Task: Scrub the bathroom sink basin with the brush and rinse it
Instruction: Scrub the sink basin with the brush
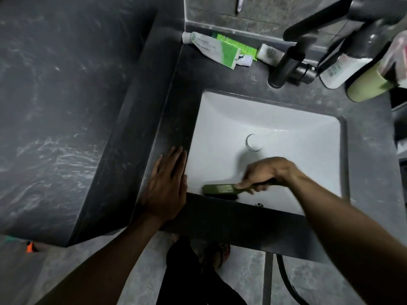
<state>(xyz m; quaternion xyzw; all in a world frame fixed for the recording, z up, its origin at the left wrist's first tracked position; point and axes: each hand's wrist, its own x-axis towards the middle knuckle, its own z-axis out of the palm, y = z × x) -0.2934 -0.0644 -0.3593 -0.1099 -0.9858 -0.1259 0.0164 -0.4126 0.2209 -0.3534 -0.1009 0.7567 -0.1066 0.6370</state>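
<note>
Both hands are at the near side of the sink. The right hand point(263, 172) is clenched around the handle of a green scrubbing brush point(222, 190), fingers wrapped over it and the thumb pressed along the top. The brush lies roughly level, its head pointing toward the left, bristles down against the near wall of the white sink basin point(286, 128), close to the basin's near left corner. Brush and hand are slightly blurred. The left hand point(168, 183) holds nothing; it lies flat, palm down, fingers straight and together, on the dark stone countertop point(176, 95) along the basin's left edge, its fingertips pointing toward the back wall.

Near the middle of the rectangular basin floor sits the round drain stopper point(254, 141). A black faucet point(290, 60) stands at the back edge of the countertop, behind the basin, its spout reaching to the left. Left of the faucet, along the back edge, lies a white and green toothpaste tube point(209, 46) with a green box point(240, 46) just behind it, and a small pale tube point(269, 53) lies beside the faucet base. At the back right corner a white bottle point(343, 71) and a pale green container point(370, 84) lean together. Below the counter's front edge, the person's foot in a sandal point(217, 254) shows on the grey tiled floor point(246, 274).
</note>
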